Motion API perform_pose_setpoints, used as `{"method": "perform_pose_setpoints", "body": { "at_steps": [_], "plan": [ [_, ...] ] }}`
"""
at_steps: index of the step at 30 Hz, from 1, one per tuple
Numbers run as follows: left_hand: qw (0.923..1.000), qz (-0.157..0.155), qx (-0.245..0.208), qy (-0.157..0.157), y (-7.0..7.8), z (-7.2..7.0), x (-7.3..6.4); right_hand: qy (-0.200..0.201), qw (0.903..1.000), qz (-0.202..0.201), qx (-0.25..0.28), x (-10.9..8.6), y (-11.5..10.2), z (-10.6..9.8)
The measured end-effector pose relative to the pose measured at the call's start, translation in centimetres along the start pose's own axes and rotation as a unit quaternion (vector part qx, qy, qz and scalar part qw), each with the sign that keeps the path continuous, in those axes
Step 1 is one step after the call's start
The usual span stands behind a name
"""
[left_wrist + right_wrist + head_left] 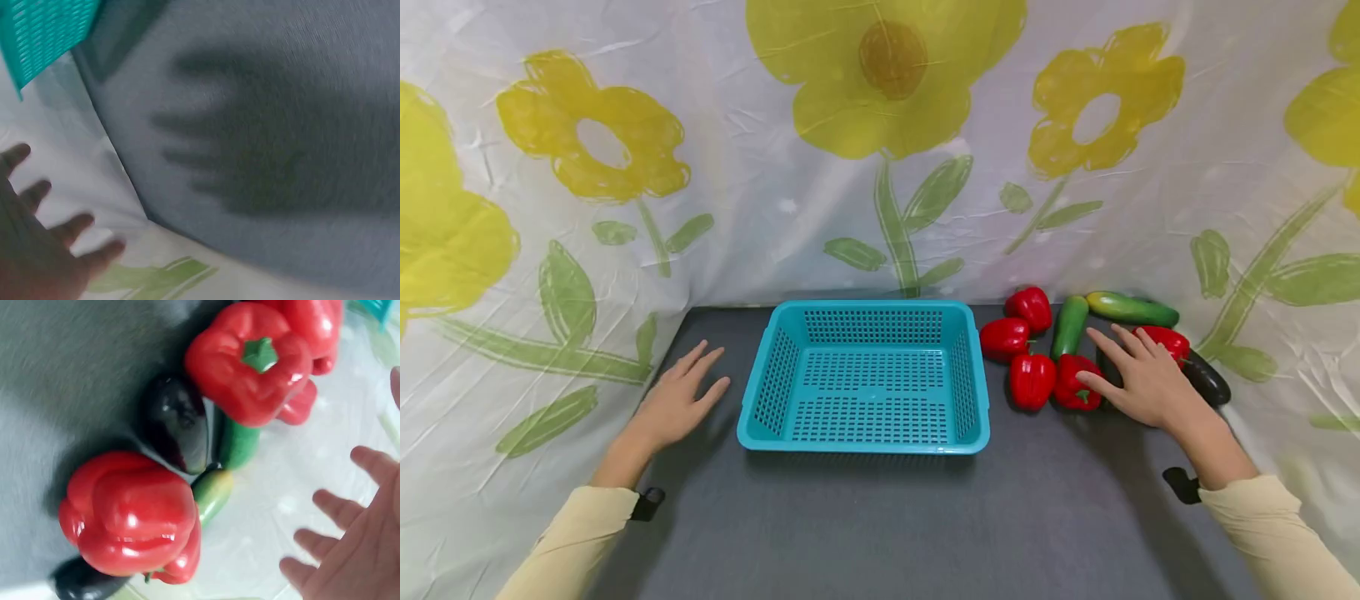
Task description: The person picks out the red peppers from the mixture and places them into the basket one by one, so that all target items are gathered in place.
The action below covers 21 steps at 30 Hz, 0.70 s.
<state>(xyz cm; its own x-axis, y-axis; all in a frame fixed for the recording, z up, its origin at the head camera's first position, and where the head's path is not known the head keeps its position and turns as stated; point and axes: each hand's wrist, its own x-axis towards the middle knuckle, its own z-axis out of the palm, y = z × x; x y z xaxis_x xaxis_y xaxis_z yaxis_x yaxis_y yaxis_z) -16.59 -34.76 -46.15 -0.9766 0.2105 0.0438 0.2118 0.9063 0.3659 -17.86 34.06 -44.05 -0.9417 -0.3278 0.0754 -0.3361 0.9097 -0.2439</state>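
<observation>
My left hand [673, 404] hovers left of a turquoise plastic basket [865, 447], fingers spread and holding nothing. The same hand [37, 250] shows at the lower left of the left wrist view, its shadow falling on the dark tabletop. Over a group of vegetables at the right is my right hand [1142, 379], fingers apart and nothing in them. Below and around it lie several red bell peppers [1032, 382], a green cucumber [1070, 327], a yellow-green cucumber [1132, 308] and an eggplant [1206, 379]. A second eggplant [175, 425], partly hidden by my hand in the head view, lies between peppers.
The slatted basket stands mid-table near the back edge, with only its perforated floor showing inside. Grey tabletop [865, 533] stretches in front of it. A white flower-printed curtain [737, 208] hangs close behind the table and along both sides.
</observation>
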Motion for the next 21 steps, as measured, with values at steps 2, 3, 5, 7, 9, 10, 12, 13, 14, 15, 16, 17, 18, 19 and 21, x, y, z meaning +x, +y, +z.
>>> {"method": "perform_pose_setpoints", "body": {
  "at_steps": [2,3,5,7,9,10,12,13,14,15,16,17,18,19,21],
  "plan": [
    [0.9980,0.015,-0.062,-0.001,0.0,0.0,-0.1,0.019,0.9985,-0.020,0.048,0.0,0.1,-0.1],
    [0.9957,0.018,-0.091,-0.003,0.0,0.0,-0.2,0.026,0.9968,-0.027,0.071,0.0,0.2,-0.2],
    [0.9912,0.010,-0.132,-0.006,0.0,0.1,-0.4,0.030,0.9922,-0.023,0.119,-0.1,0.4,-0.2],
    [0.9858,-0.002,-0.168,-0.005,0.1,0.2,-0.7,0.025,0.9867,-0.008,0.160,-0.2,0.5,-0.2],
    [0.9781,-0.009,-0.208,-0.002,0.3,0.4,-1.0,0.022,0.9813,0.005,0.191,-0.4,0.6,0.0],
    [0.9735,-0.008,-0.229,0.001,0.4,0.5,-1.0,0.023,0.9781,0.009,0.207,-0.4,0.6,0.0],
    [0.9613,0.001,-0.275,0.007,0.5,0.8,-1.1,0.025,0.9712,0.007,0.237,-0.5,0.7,0.1],
    [0.9535,0.008,-0.301,0.007,0.6,1.0,-1.0,0.026,0.9672,0.004,0.253,-0.6,0.7,0.1],
    [0.9456,0.014,-0.325,0.006,0.7,1.2,-0.9,0.027,0.9634,0.000,0.267,-0.6,0.6,0.1],
    [0.9389,0.018,-0.344,0.005,0.8,1.4,-0.8,0.026,0.9595,-0.005,0.281,-0.6,0.6,0.1],
    [0.9320,0.022,-0.362,0.003,0.9,1.5,-0.7,0.025,0.9546,-0.008,0.297,-0.5,0.6,0.2],
    [0.9269,0.024,-0.375,-0.001,1.0,1.7,-0.5,0.024,0.9518,-0.013,0.306,-0.5,0.6,0.2],
    [0.9218,0.027,-0.387,-0.004,1.2,1.8,-0.4,0.023,0.9498,-0.016,0.312,-0.4,0.6,0.2],
    [0.9190,0.029,-0.393,-0.008,1.3,2.0,-0.1,0.023,0.9480,-0.017,0.317,-0.4,0.6,0.2],
    [0.9202,0.034,-0.390,-0.010,1.6,2.2,0.3,0.023,0.9452,-0.017,0.325,-0.2,0.6,0.3]
  ]
}}
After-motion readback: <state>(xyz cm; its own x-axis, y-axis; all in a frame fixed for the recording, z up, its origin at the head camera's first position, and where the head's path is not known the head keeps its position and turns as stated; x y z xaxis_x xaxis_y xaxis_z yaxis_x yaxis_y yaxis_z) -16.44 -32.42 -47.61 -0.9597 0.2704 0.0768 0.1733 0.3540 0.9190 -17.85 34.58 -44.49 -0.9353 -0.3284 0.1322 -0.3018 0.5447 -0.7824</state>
